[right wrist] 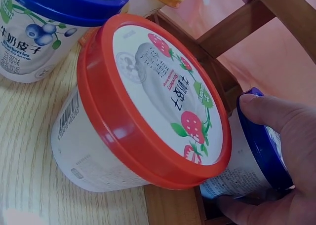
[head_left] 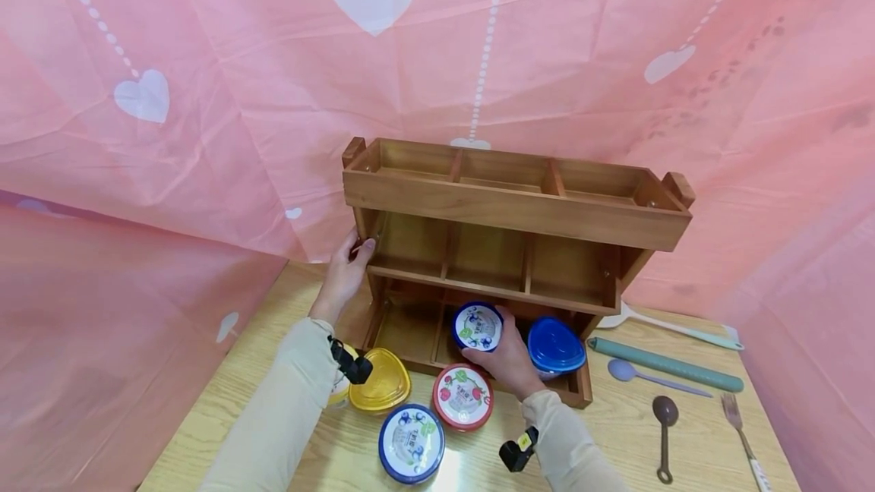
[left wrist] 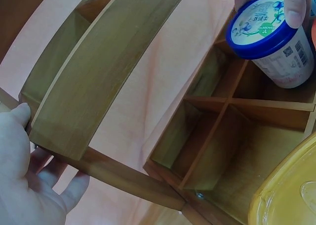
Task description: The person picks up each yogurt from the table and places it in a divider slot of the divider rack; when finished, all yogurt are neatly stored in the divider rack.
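Note:
A three-tier wooden shelf [head_left: 513, 209] with divided compartments stands on the table. My left hand [head_left: 344, 273] grips its left side, thumb and fingers around the wood by the middle tier [left wrist: 64, 136]. With thumb and fingers, my right hand [head_left: 511, 359] holds a blueberry tub [head_left: 477, 327] by its blue lid and side, tilted over the bottom tier's middle compartment. Just in front of that tier, a red-lidded strawberry tub [right wrist: 163, 96] is close to the right hand. A blue-lidded container [head_left: 555, 345] occupies the bottom right compartment.
Another blueberry tub [head_left: 412, 444] and a heart-shaped yellow-lidded container [head_left: 380, 380] are in front of the shelf. Right of it lie a green rod [head_left: 666, 364], a purple spoon [head_left: 623, 370], a brown spoon [head_left: 664, 412], a fork [head_left: 733, 412] and a white-headed utensil [head_left: 618, 317]. Pink cloth hangs behind.

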Tool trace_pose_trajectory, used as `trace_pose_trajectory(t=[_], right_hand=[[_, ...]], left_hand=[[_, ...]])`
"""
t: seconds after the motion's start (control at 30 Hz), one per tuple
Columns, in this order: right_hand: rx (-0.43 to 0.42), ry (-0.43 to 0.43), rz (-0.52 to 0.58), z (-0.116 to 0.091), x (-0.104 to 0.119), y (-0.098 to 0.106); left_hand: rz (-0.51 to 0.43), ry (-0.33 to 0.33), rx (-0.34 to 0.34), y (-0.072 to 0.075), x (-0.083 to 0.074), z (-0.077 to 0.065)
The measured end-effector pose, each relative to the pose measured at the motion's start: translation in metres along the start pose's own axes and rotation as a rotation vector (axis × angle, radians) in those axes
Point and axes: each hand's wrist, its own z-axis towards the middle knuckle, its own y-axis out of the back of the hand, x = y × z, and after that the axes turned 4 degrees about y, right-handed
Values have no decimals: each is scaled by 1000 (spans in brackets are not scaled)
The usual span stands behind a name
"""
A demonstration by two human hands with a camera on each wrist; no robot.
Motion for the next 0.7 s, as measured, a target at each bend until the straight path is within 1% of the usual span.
trace_pose_trajectory(t=[0.17, 0.3, 0.53, 0.63, 0.7], right_hand=[[2, 5, -9, 1, -2, -2], [16, -18, -21, 1, -3, -4], [31, -4, -46, 1, -3, -5], [38, -14, -39, 1, -3, -6], [40, -22, -29, 1, -3, -6]], left_hand=[[-8, 7, 6, 0, 1, 0], [-9, 9, -1, 0, 0, 0], [-48, 5, -3, -1, -3, 0], [-57, 25, 7, -1, -4, 1], [-56, 24, 8, -1, -4, 1]])
